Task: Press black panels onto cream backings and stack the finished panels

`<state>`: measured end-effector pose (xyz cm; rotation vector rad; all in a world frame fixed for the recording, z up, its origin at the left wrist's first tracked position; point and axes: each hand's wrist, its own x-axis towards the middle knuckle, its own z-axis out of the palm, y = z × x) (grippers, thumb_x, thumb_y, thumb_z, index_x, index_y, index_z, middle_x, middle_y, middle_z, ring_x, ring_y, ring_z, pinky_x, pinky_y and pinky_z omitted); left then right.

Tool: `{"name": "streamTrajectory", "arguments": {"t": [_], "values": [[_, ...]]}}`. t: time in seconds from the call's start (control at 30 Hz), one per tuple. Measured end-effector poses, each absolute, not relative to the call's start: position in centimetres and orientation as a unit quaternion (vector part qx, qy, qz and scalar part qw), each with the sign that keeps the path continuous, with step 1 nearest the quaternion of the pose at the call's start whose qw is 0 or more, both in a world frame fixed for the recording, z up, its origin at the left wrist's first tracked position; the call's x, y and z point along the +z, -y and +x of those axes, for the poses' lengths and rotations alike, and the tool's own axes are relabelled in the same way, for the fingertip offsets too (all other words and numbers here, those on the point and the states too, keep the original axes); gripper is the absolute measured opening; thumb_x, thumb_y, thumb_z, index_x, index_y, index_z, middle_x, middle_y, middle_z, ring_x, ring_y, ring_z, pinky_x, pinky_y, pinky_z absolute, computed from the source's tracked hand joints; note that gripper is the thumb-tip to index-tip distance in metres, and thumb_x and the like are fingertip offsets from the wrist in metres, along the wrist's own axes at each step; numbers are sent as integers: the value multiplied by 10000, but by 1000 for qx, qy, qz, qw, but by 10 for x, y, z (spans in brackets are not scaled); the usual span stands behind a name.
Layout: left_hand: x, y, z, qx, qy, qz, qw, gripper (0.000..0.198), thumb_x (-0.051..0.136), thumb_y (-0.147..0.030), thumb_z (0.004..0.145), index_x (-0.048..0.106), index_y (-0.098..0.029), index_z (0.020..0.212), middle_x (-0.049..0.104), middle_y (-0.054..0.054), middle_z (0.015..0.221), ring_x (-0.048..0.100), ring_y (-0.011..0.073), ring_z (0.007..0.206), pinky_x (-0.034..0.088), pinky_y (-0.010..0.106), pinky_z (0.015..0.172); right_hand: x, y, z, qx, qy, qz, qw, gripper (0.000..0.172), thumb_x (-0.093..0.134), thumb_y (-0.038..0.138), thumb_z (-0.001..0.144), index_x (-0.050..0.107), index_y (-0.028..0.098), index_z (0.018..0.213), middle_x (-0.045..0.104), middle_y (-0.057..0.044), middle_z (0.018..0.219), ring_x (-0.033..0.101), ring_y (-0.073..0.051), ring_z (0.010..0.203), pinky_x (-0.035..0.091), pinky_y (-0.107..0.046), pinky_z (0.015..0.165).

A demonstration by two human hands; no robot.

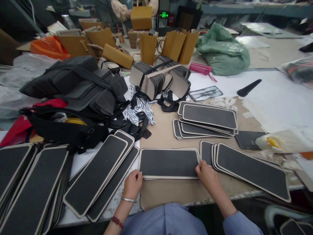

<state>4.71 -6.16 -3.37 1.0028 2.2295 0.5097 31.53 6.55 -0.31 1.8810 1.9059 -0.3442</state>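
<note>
In front of me lies a dark rectangular panel [170, 163] with rounded corners and a pale rim. Its lower left corner is pinched by my left hand [132, 184], which has a silvery bangle at the wrist. My right hand [207, 176] grips the panel's right edge near the lower corner. A second pale edge shows just beneath this panel, so another may lie under it. Close to my right hand rests a fanned pile of like panels [251, 169]. Left of my left hand are more slanted panels [97, 173].
A stack of panels [209, 116] stands beyond the middle. Tall piles [36, 186] fill the left edge. Behind are a black bag [66, 130], strapped bundles [156, 76], mustard boxy bags [173, 44] and a green plastic bag [222, 49]. Across the table, a person holds a mustard bag [141, 18].
</note>
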Motion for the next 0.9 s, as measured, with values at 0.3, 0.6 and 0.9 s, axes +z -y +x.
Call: {"name": "streamTrajectory", "arguments": {"t": [0.3, 0.6, 0.9], "values": [[-33, 62, 48, 193, -849, 378, 314, 251, 346, -336, 704, 329, -213, 486, 390, -27, 458, 397, 128, 483, 269, 240, 513, -4, -62, 316, -126, -687, 684, 209, 201, 324, 266, 876, 499, 169, 886, 646, -84, 755, 627, -214, 702, 326, -264, 560], [-33, 65, 48, 218, -842, 385, 310, 273, 352, -363, 699, 336, -211, 473, 374, -32, 446, 405, 128, 494, 294, 234, 513, -6, -60, 316, -114, -696, 681, 196, 169, 344, 245, 878, 494, 170, 859, 639, -69, 763, 600, -175, 640, 231, -253, 507], [-33, 68, 48, 228, -837, 382, 317, 260, 354, -359, 709, 372, -206, 500, 409, -23, 491, 423, 134, 536, 317, 242, 551, -8, -61, 316, -99, -707, 670, 202, 158, 355, 248, 872, 493, 179, 839, 640, -63, 743, 589, -171, 608, 232, -260, 505]]}}
